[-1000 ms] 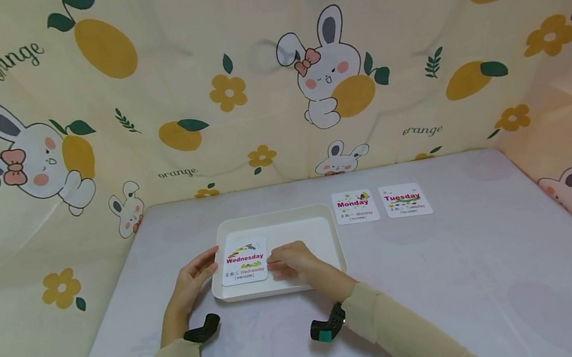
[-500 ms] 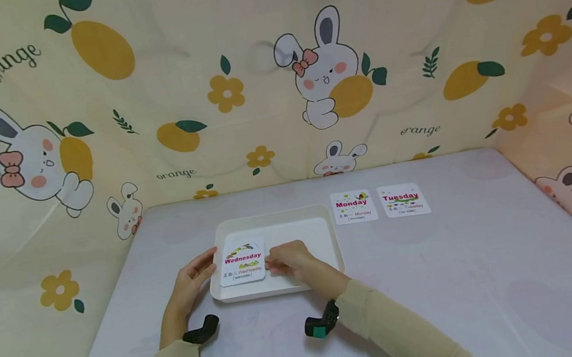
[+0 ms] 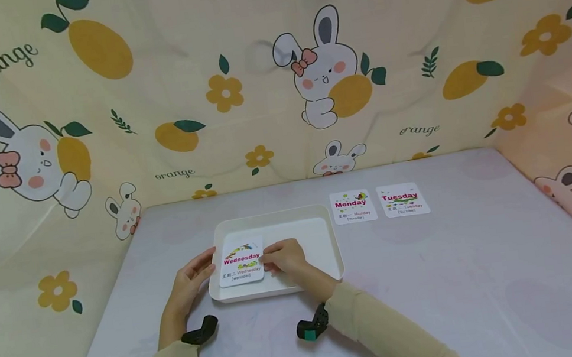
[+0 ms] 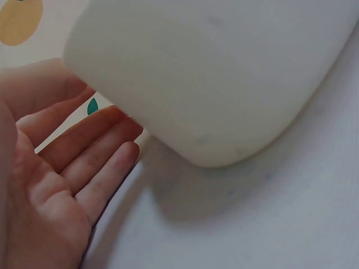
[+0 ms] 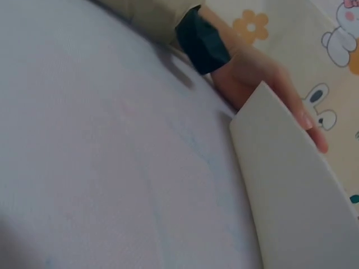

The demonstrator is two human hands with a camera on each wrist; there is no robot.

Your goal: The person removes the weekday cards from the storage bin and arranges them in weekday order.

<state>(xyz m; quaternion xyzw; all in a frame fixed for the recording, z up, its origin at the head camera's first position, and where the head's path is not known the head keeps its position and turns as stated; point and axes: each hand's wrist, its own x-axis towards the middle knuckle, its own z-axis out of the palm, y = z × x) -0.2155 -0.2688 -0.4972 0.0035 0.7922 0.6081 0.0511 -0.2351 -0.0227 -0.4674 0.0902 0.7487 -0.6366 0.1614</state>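
In the head view, a white rounded tray (image 3: 284, 290) stands on the table with a "Wednesday" card (image 3: 241, 270) lying at its left side. The pale thickness under the card's edge looks like a stack. My right hand (image 3: 287, 257) reaches over the tray's front rim and pinches the card's right edge between thumb and fingers. At the tray's left rim rests my left hand (image 3: 186, 283), its fingers loosely bent. The left wrist view has the fingertips of the left hand (image 4: 73, 151) right against the tray wall (image 4: 196, 112). In the right wrist view, the tray's side (image 5: 280, 185) hides the right fingertips.
A "Monday" card (image 3: 353, 206) and a "Tuesday" card (image 3: 403, 200) lie side by side on the pale table (image 3: 464, 275), behind and right of the tray. A patterned cloth backdrop (image 3: 253, 87) borders the table at the back and both sides.
My right hand has shifted slightly left and up, and its fingertips now overlap the "Wednesday" card's right edge. The left hand and the tray stay in place.
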